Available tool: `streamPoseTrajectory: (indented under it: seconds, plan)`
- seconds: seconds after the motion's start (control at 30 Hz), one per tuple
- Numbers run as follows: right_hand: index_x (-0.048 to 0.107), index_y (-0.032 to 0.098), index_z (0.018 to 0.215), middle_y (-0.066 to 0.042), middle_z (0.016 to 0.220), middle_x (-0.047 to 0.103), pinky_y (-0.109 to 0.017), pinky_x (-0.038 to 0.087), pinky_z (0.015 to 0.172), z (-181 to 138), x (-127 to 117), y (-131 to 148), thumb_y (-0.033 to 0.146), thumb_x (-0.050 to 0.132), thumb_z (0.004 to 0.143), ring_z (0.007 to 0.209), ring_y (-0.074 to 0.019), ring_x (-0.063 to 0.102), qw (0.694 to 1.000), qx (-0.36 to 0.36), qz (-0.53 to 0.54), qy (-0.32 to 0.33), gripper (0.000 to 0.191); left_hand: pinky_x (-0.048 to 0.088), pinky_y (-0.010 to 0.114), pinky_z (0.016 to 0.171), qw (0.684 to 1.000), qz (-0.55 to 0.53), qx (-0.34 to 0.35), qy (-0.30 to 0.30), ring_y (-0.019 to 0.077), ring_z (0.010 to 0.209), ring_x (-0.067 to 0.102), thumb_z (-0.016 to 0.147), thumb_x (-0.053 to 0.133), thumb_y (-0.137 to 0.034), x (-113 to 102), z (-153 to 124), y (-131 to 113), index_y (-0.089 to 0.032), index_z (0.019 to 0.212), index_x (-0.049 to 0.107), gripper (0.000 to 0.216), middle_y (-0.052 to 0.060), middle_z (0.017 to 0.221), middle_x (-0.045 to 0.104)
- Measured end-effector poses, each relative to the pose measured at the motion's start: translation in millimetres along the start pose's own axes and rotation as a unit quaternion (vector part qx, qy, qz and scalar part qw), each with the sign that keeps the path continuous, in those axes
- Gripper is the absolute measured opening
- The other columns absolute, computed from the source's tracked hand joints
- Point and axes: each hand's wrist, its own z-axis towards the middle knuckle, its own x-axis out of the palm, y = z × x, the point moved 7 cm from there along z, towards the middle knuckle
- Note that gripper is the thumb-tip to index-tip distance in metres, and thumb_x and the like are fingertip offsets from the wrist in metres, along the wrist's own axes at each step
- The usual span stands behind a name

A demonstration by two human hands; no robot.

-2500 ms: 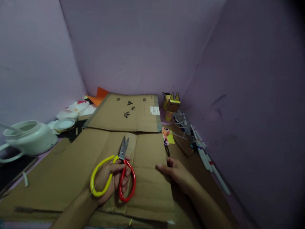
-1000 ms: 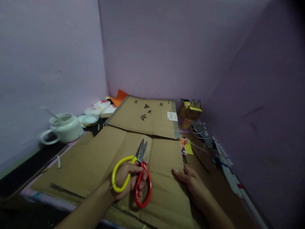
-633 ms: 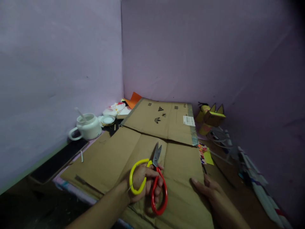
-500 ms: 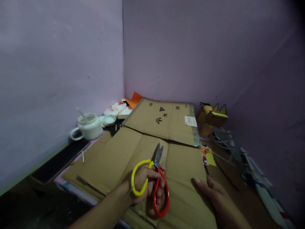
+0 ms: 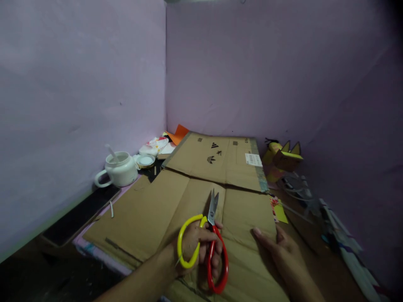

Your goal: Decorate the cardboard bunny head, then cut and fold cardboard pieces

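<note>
A pair of scissors [image 5: 213, 209] with one yellow and one red handle is held in my left hand [image 5: 201, 241]. Its blades point away from me, slightly apart, above the cardboard. The yellow loop hangs round the back of the hand, while my fingers wrap the red handle. A large creased brown cardboard sheet [image 5: 151, 209] lies flat beneath both hands. At its right edge, my right hand [image 5: 285, 256] has the thumb on top and the other fingers over the side, partly hidden. The far cardboard panel [image 5: 233, 167] bears printed logos and a white label.
To the left stand a white mug [image 5: 121, 170] with a stick in it and a dark phone-like slab [image 5: 82, 216]. Behind them are a round lid [image 5: 145, 160] and orange paper [image 5: 179, 133]. A yellow and brown paper figure [image 5: 286, 155] is at right. Walls close the back and left.
The view has tilted slightly, so most things sit a little lower and to the right. The scissors stay in my left hand, and my right hand stays at the cardboard's edge.
</note>
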Motion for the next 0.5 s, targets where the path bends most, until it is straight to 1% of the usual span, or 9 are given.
streamPoseTrajectory:
  seconds: [0.07, 0.2, 0.27, 0.33, 0.37, 0.4, 0.43, 0.47, 0.5]
  plan:
    - [0.058, 0.016, 0.116, -0.012, 0.104, 0.069, -0.039, 0.053, 0.076, 5.2, -1.5, 1.7, 0.04, 0.079, 0.055, 0.092, -0.0324, 0.066, 1.0, -0.007, 0.009, 0.004, 0.069, 0.044, 0.025, 0.029, 1.0, 0.002, 0.004, 0.005, 0.0138, 0.034, 0.048, 0.061, 0.053, -0.014, 1.5, -0.3, -2.8, -0.012, 0.112, 0.042, 0.052, 0.0, 0.054, 0.057]
    - [0.053, 0.015, 0.121, -0.013, 0.107, 0.068, -0.039, 0.051, 0.082, 12.1, 3.6, 8.0, 0.038, 0.08, 0.054, 0.093, -0.0304, 0.066, 0.997, 0.001, 0.057, 0.05, 0.076, 0.045, 0.023, 0.03, 1.0, 0.003, 0.019, 0.009, 0.0117, 0.034, 0.049, 0.066, 0.055, -0.016, 6.0, -9.6, -12.1, -0.015, 0.107, 0.046, 0.042, 0.0, 0.059, 0.059]
    - [0.054, 0.015, 0.118, -0.013, 0.108, 0.068, -0.037, 0.051, 0.082, 13.1, 5.5, 11.9, 0.038, 0.08, 0.051, 0.094, -0.0299, 0.065, 0.996, 0.002, 0.062, 0.056, 0.076, 0.046, 0.023, 0.032, 0.999, 0.009, 0.028, 0.013, 0.0114, 0.035, 0.05, 0.069, 0.058, -0.019, 6.4, -20.6, -16.6, -0.017, 0.106, 0.048, 0.038, 0.0, 0.061, 0.061]
    - [0.057, 0.015, 0.113, -0.013, 0.107, 0.068, -0.036, 0.052, 0.078, 14.0, 6.0, 13.4, 0.038, 0.08, 0.049, 0.094, -0.0304, 0.065, 0.997, 0.015, 0.054, 0.05, 0.072, 0.047, 0.023, 0.035, 0.999, 0.025, 0.018, 0.027, 0.0115, 0.036, 0.052, 0.073, 0.061, -0.023, 2.7, -34.8, -16.3, -0.018, 0.104, 0.051, 0.033, 0.0, 0.063, 0.063]
    - [0.058, 0.016, 0.111, -0.013, 0.106, 0.068, -0.036, 0.053, 0.075, 14.3, 5.6, 13.7, 0.037, 0.081, 0.048, 0.093, -0.0307, 0.066, 0.998, 0.024, 0.049, 0.045, 0.07, 0.045, 0.022, 0.034, 0.999, 0.03, 0.014, 0.03, 0.0113, 0.036, 0.052, 0.075, 0.062, -0.028, -2.3, -42.5, -14.9, -0.019, 0.103, 0.052, 0.032, 0.001, 0.065, 0.064]
    - [0.059, 0.016, 0.108, -0.013, 0.105, 0.069, -0.035, 0.053, 0.072, 14.3, 5.2, 13.7, 0.035, 0.081, 0.047, 0.093, -0.031, 0.066, 0.998, 0.034, 0.043, 0.04, 0.068, 0.044, 0.023, 0.035, 0.998, 0.044, -0.011, 0.047, 0.0126, 0.036, 0.053, 0.074, 0.064, -0.032, -6.8, -50.6, -9.4, -0.019, 0.102, 0.053, 0.032, 0.002, 0.066, 0.066]
    - [0.059, 0.016, 0.105, -0.012, 0.104, 0.069, -0.034, 0.053, 0.07, 13.7, 4.7, 13.6, 0.034, 0.081, 0.047, 0.091, -0.0309, 0.066, 0.998, 0.045, 0.039, 0.037, 0.065, 0.043, 0.023, 0.037, 0.996, 0.065, -0.034, 0.059, 0.0136, 0.037, 0.054, 0.07, 0.07, -0.03, -13.2, -58.8, -3.0, -0.019, 0.098, 0.055, 0.033, 0.002, 0.062, 0.067]
    - [0.06, 0.016, 0.102, -0.012, 0.102, 0.07, -0.033, 0.053, 0.067, 12.4, 4.4, 13.5, 0.033, 0.081, 0.047, 0.09, -0.0305, 0.066, 0.997, 0.055, 0.037, 0.037, 0.062, 0.043, 0.023, 0.039, 0.993, 0.091, -0.046, 0.054, 0.0139, 0.039, 0.056, 0.068, 0.073, -0.029, -22.4, -66.6, 3.0, -0.019, 0.096, 0.057, 0.034, 0.003, 0.059, 0.068]
    - [0.06, 0.015, 0.1, -0.012, 0.1, 0.07, -0.033, 0.052, 0.066, 10.0, 4.6, 13.0, 0.033, 0.081, 0.047, 0.087, -0.03, 0.067, 0.996, 0.066, 0.037, 0.042, 0.059, 0.043, 0.022, 0.041, 0.991, 0.124, -0.048, 0.032, 0.0135, 0.04, 0.056, 0.069, 0.073, -0.027, -33.5, -73.8, 8.1, -0.019, 0.095, 0.06, 0.03, 0.003, 0.058, 0.068]
